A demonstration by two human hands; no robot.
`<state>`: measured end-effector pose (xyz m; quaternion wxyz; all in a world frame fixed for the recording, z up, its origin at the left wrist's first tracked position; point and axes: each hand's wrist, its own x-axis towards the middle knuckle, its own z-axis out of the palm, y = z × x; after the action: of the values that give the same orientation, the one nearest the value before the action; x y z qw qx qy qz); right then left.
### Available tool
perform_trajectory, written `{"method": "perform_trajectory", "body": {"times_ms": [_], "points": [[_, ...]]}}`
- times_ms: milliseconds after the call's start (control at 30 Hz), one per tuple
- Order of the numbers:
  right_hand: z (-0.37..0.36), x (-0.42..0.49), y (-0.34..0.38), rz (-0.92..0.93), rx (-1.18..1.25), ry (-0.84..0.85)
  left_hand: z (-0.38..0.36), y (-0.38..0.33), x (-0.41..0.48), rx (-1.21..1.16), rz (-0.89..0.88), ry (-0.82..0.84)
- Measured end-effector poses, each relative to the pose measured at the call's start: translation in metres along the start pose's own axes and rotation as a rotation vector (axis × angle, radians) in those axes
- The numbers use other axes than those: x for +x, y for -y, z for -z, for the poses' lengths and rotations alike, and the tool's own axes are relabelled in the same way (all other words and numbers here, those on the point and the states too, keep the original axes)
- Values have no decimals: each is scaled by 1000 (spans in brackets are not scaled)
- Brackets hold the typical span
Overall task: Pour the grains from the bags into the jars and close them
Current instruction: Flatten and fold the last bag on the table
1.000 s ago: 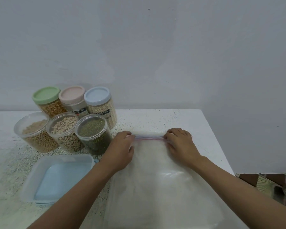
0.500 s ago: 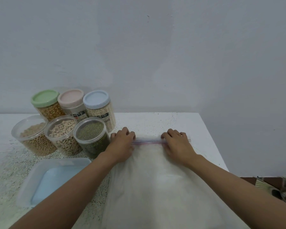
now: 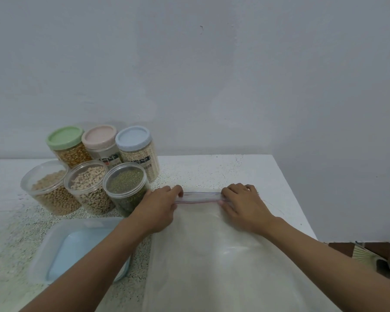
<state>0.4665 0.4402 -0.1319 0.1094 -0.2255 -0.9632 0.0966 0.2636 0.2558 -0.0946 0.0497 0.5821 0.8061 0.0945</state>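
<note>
Left hand: my left hand (image 3: 158, 206) is curling its fingers over the left end of the red-and-blue zip strip (image 3: 199, 197) and pinching it.
Right hand: my right hand (image 3: 243, 203) is doing the same at the right end, fingers bent and gripping.
Bag: the large clear plastic zip bag (image 3: 212, 255) is lying flat on the white speckled table (image 3: 268, 176), mouth pointing at the wall. I cannot tell what it is holding.
Why: holding both ends is keeping the strip taut, I'm judging. Its two sides are gaping slightly between the hands.
Lidded jars: the green-lidded jar (image 3: 65, 143), pink-lidded jar (image 3: 100, 140) and blue-lidded jar (image 3: 135, 145) are standing closed at the back.
Front jars: the tan-bean jar (image 3: 47, 188), pale-bean jar (image 3: 88, 185) and green-bean jar (image 3: 126, 185) are sitting full. I cannot tell whether they are covered.
In the way: the green-bean jar is crowding my left hand, and the clear blue-bottomed plastic tray (image 3: 54, 248) is lying under my left forearm.
</note>
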Motion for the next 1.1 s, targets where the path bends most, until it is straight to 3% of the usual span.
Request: {"method": "perform_trajectory", "body": {"times_ms": [100,300,733,967,1100], "points": [[-5,4,1,10,-28,36,-1,0,8,113,66,141],[-7,8,2,9,-43,39,-9,-6,21,258,63,177],[-3,-6,-3,23,-76,-23,-17,-6,10,241,64,-36],[8,-4,-1,-19,8,47,-12,-8,5,206,43,-11],[18,-5,-7,-68,17,100,-3,-10,8,126,82,98]]}}
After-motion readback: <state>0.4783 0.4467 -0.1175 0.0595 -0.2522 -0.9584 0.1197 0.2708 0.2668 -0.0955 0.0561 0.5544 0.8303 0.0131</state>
